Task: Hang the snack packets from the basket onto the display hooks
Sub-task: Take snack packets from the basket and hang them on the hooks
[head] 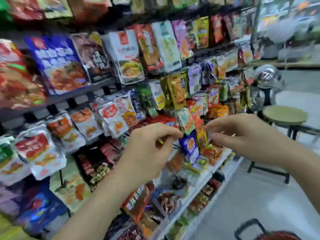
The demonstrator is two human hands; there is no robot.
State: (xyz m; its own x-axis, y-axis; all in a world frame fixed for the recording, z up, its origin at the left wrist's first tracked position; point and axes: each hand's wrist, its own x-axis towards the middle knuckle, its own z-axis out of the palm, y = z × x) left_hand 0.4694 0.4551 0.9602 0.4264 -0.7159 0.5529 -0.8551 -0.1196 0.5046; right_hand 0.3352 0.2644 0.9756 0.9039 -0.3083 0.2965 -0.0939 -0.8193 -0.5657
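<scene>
The whole frame is blurred by motion. A small blue snack packet (189, 148) hangs in front of the display rack, with an orange-yellow packet (201, 137) right beside it. My left hand (152, 149) is curled, and its thumb and forefinger pinch the blue packet's top left corner. From the right, my right hand (242, 135) pinches the top edge of the orange-yellow packet with curled fingers. A thin black hook (174, 146) pokes out under my left fingertips. The basket (247, 227) shows only as a black handle and a red rim at the bottom right corner.
Rows of hanging snack packets (126, 56) fill the rack from left to centre. White shelves (207, 177) with more packets run below my hands. A round stool (284, 115) and a fan (266, 77) stand on the grey floor to the right.
</scene>
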